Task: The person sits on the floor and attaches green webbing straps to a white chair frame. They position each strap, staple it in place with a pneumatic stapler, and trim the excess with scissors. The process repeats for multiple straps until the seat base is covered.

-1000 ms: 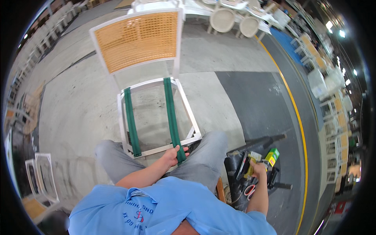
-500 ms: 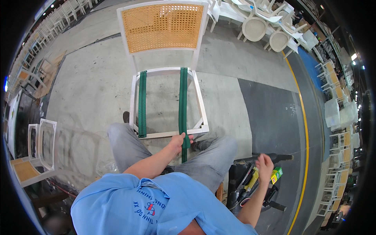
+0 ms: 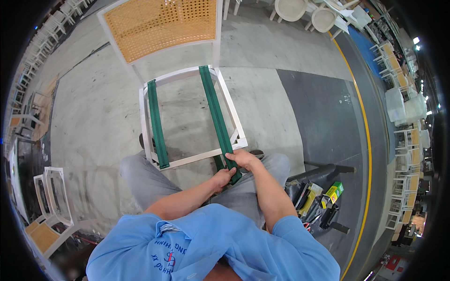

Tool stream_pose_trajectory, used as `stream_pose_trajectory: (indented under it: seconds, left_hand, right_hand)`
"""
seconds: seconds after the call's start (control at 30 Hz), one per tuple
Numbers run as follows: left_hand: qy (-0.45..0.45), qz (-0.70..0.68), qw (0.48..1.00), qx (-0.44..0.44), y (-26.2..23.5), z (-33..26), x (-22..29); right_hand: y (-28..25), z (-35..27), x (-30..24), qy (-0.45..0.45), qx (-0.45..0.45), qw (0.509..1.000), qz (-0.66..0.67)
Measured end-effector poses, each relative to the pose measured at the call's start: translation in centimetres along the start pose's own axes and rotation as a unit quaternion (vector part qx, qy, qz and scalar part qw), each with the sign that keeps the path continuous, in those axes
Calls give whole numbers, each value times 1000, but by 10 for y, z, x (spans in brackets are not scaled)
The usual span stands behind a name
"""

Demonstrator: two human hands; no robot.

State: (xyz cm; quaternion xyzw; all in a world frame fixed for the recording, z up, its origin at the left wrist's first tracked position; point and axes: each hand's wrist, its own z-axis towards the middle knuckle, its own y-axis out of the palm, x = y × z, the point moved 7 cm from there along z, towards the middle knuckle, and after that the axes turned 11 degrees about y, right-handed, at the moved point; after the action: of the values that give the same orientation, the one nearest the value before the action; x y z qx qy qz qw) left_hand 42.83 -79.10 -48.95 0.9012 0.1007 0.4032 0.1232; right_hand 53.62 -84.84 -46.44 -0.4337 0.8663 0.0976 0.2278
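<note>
Fingers, left hand: bending nearly together, thumb pressing on the right green strap close to its near end; their undersides are hiding from me.
Fingers, right hand: pinching the same strap higher up, just beside the front rail, with hardly any gap showing.
Right strap: running from the back rail over the front rail, its near end coming down between the person's knees.
Handling the strap: both hands should, I am judging, be pulling evenly toward the body, keeping the band flat, untwisted and snug across the rail.
Possible slip: a sideways tug could be skewing the strap or loosening its line.
Left green strap: lying across the same chair seat frame, well apart from both hands.
Chair back: standing beyond the seat, its woven panel facing the person.
Yellow-green box: resting among tools at the person's right.
</note>
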Motion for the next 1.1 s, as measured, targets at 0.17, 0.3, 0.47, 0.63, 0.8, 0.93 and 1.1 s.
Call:
stream_pose_trajectory:
  seconds: [0.17,0.3,0.47,0.63,0.8,0.93,1.1]
  left_hand:
    - [115,465,875,-74,-18,-1,41]
    - [344,563,737,146,-53,-27,125]
    - [261,642,720,46,-43,20,139]
    - [159,657,737,-3,-41,31,132]
    - [168,671,720,45,-53,29,125]
    - [154,667,728,37,-54,32,125]
    - [166,652,738,49,-43,41,137]
  right_hand:
    - [-3,24,23,59,66,964,-251]
    - [6,54,32,60,70,895,-437]
    - [-18,86,60,31,129,837,-531]
    - [-17,101,62,94,145,919,-355]
    - [-2,101,49,78,83,919,-377]
    - [-17,71,67,202,86,975,-27]
    - [13,48,45,212,-74,823,522]
